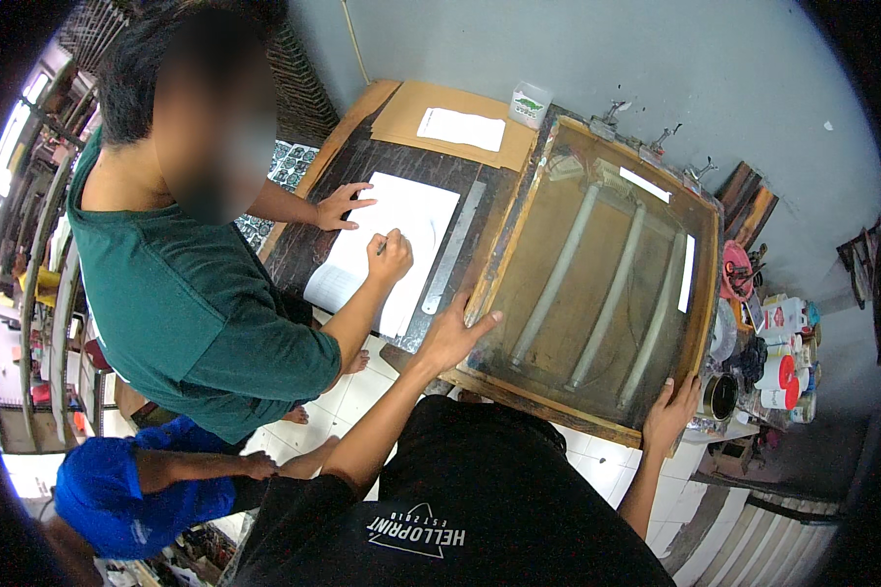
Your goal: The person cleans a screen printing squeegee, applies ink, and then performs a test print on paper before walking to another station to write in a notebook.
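Observation:
A wooden-rimmed light table [612, 428] lies tilted in front of me, with long pale tubes showing through its brownish see-through top. My left hand [452, 338] rests at its near left corner, thumb stretched out and fingers apart. At the near right corner, my right hand [668, 413] lies against the wooden rim with its fingers extended. Neither hand carries anything loose. Two white strips [645, 185] sit on the far and right parts of the top. Close to my left hand, a metal ruler [452, 254] lies on the dark table beside a white paper sheet [416, 210].
A co-worker in a green shirt [196, 303] leans over the paper, writing with a pen. Another person in blue [132, 489] is low at left. Cardboard [440, 117] and a plastic tub [530, 105] lie beyond. Metal clamps [612, 114] line the far edge; cans [778, 382] crowd the right.

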